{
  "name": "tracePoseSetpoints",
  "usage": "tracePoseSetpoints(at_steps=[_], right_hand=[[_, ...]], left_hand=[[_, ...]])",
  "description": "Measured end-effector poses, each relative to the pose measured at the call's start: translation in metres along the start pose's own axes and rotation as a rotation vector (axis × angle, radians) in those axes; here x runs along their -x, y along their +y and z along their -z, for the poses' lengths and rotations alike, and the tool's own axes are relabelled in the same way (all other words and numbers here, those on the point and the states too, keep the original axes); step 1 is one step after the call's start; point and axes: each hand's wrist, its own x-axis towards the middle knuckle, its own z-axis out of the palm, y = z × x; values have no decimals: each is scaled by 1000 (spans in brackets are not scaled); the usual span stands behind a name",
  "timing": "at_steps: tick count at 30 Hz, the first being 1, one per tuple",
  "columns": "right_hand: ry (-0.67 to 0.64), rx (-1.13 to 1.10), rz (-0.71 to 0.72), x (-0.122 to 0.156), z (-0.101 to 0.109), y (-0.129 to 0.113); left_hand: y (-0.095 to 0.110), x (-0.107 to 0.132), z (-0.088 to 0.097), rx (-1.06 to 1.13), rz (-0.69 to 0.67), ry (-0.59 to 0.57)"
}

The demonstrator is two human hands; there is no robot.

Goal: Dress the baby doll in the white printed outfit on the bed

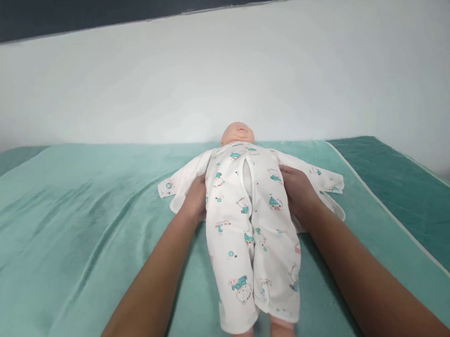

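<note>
**Both hands at a doll's sides on a teal blanket**

A baby doll [249, 209] lies on its back in the middle of a light teal blanket [74, 232], head toward the white wall [215, 73] and bare feet toward the camera. It wears a white printed romper [252, 240] whose empty-looking sleeves spread flat to either side. The left hand [194, 199] presses against the doll's flank just under the sleeve, and the right hand [299, 193] does the same on the opposite side. Both hands curve around the torso, touching the cloth; the fingertips seem tucked beneath the body, so how firmly they grip cannot be told. The blanket covers a darker green mattress [424, 190], whose surface shows at the right.
</note>
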Motion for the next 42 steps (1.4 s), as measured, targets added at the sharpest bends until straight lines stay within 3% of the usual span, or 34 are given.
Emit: tracePoseSetpoints(at_steps=[5, 7, 10, 14, 16, 19, 25, 30, 34, 37, 42], right_hand=[[99, -90, 135, -2, 12, 2], [149, 45, 241, 5, 12, 2], [156, 422, 382, 25, 12, 8], [-38, 890, 475, 64, 22, 24], [-164, 997, 607, 80, 29, 33], [-278, 1096, 760, 93, 34, 40], [-231, 1237, 711, 86, 15, 37], [-232, 870, 710, 77, 8, 33], [-361, 705, 600, 84, 18, 34], [-384, 790, 591, 88, 21, 36], [-280, 1137, 666, 88, 26, 33]], left_hand=[[-1, 18, 7, 57, -28, 10], [-5, 32, 12, -34, -69, 23], [-13, 58, 21, -409, -156, 8], [-22, 84, 28, -849, -431, -166], [-24, 89, 27, -938, -536, -243], [-19, 91, 23, -911, -540, -281], [-12, 78, 14, -695, -358, -214], [-21, 66, 16, -575, -304, -184], [-22, 64, 15, -567, -329, -152], [-19, 64, 15, -610, -360, -94], [-19, 79, 25, -860, -421, -59]])
